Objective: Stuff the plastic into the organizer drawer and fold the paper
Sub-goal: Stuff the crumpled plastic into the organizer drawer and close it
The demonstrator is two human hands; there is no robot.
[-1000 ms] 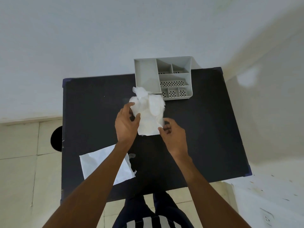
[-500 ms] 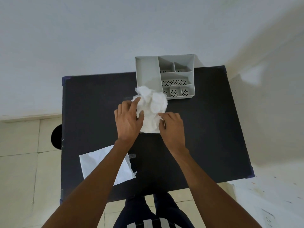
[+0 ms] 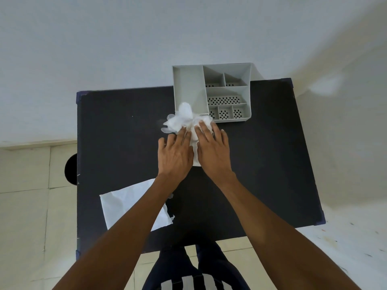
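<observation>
**Plastic pressed at the organizer's edge, paper not yet folded**

The left hand (image 3: pixel 176 152) and the right hand (image 3: pixel 212 151) are laid side by side, palms down and fingers spread flat, on top of the crumpled plastic (image 3: pixel 184 121); nothing is pinched or clenched, the bundle is simply being pushed down against the black table (image 3: pixel 125 132). The plastic is bunched just in front of the grey organizer (image 3: pixel 211 92), its upper puff overlapping the near end of the long left compartment, but most of it appears to sit outside on the table. So the stuffing is judged as under way, not finished. Nearer the body, under the left forearm, the white paper (image 3: pixel 125 203) is seen lying open and wrinkled at the table's near left edge, apparently unfolded. That second half of the job is left entirely to be done.
</observation>
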